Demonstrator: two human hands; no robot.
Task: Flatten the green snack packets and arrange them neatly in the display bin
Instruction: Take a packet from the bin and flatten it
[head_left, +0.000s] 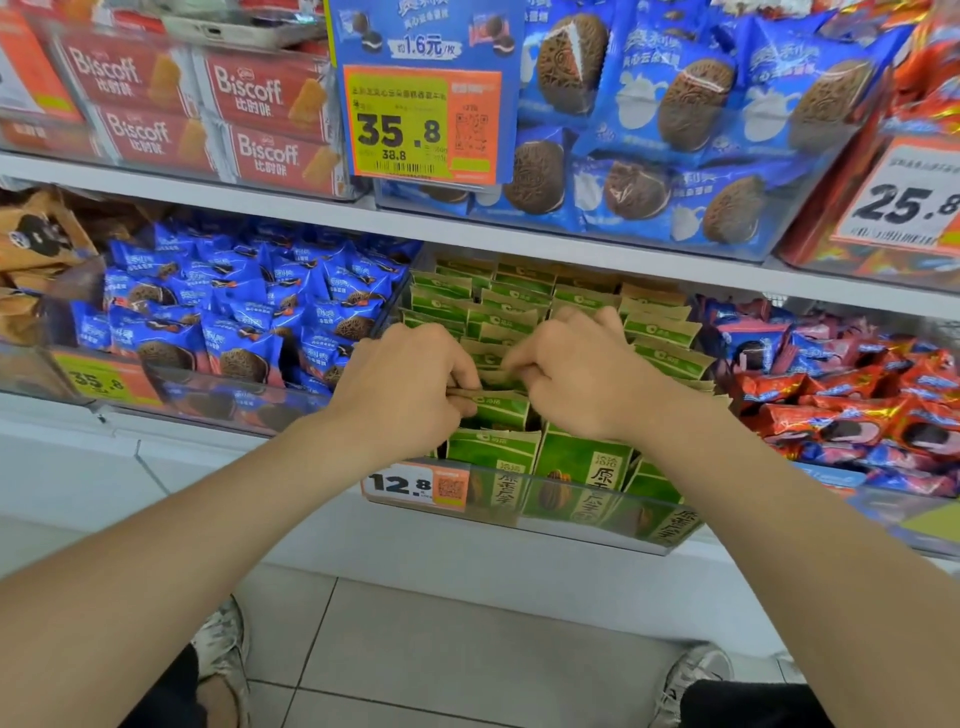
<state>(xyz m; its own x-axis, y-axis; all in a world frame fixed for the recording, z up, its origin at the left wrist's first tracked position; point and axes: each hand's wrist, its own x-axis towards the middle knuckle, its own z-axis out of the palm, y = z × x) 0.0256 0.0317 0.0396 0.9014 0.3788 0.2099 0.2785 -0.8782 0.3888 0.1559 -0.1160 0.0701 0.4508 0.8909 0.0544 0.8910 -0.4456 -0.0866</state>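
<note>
Several green snack packets stand in rows inside a clear display bin on the lower shelf. Both hands are in the middle of the bin. My left hand has its fingers curled and pinches the top edge of a green packet near the front. My right hand pinches the top of the same packet or the one just behind it; I cannot tell which. The front row of packets stands upright against the bin's front wall.
A bin of blue cookie packs lies to the left, a bin of red and pink packs to the right. A white shelf board hangs close above the bin. A price tag marks the bin's front left. Tiled floor lies below.
</note>
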